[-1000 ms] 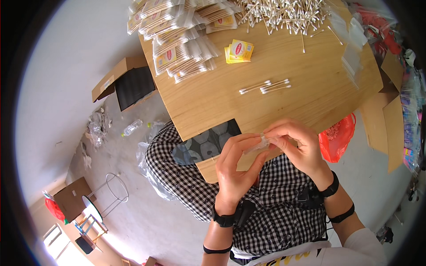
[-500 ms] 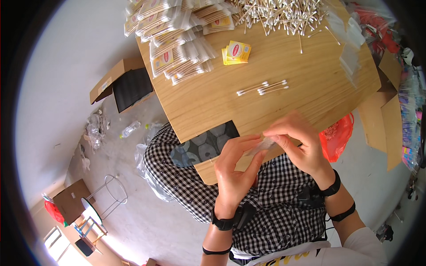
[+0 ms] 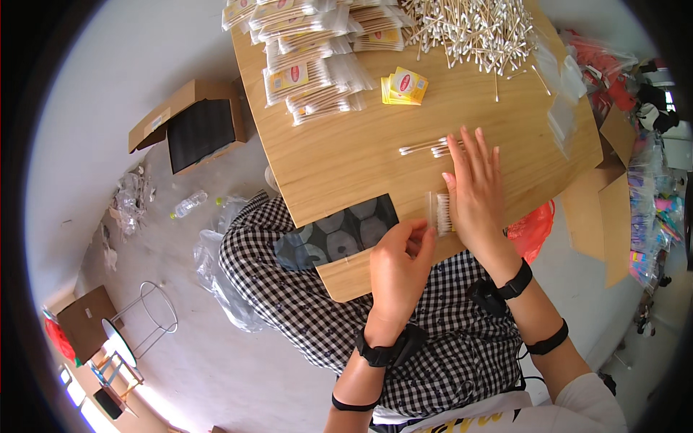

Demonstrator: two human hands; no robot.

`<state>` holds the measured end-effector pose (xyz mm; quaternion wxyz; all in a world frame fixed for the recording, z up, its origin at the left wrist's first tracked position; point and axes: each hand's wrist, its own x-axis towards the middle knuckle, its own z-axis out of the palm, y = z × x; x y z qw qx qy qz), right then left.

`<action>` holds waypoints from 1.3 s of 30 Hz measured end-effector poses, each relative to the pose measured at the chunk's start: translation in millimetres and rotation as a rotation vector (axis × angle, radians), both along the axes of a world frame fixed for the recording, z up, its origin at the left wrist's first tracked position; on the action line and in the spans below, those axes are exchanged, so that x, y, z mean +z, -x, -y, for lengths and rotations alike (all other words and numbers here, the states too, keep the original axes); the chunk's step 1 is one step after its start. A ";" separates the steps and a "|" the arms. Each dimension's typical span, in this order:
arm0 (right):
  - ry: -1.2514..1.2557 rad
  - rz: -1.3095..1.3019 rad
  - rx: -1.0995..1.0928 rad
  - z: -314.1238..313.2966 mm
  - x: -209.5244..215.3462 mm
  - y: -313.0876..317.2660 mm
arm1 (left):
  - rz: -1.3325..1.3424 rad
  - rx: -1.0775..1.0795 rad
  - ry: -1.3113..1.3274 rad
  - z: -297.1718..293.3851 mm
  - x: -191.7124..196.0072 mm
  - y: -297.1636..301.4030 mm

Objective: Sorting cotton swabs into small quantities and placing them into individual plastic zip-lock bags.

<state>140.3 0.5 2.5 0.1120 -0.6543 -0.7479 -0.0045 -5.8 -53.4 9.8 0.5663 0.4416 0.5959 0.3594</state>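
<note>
A small clear plastic bag of cotton swabs lies near the table's front edge, its swabs side by side. My left hand is closed, its thumb and fingers pinched at the bag's lower left corner. My right hand is open and palm down, its side covering the bag's right end. Its outstretched fingers reach over the right part of a few loose cotton swabs. Left of and beyond them sit several yellow cards with a red oval.
Filled swab packets are stacked at the far left, beside a big heap of loose swabs. Empty clear bags lie at the right edge. A dark patterned sheet overhangs the front edge. Cardboard boxes stand on the floor.
The clear bag, held up between both hands before, now lies on the table with swabs showing in it. My right hand has moved forward and flattened; my left hand has closed.
</note>
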 end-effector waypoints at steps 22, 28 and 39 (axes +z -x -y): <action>0.045 0.079 0.032 -7.0 -5.0 -6.7 | -0.040 -0.072 -0.109 -2.0 0.8 -2.2; 0.030 0.092 0.055 -8.6 -1.6 -4.7 | -0.121 -0.037 -0.174 -0.2 -0.1 -5.4; 0.051 -0.852 0.128 20.4 32.8 -24.4 | -0.118 0.037 -0.289 -0.7 24.1 0.9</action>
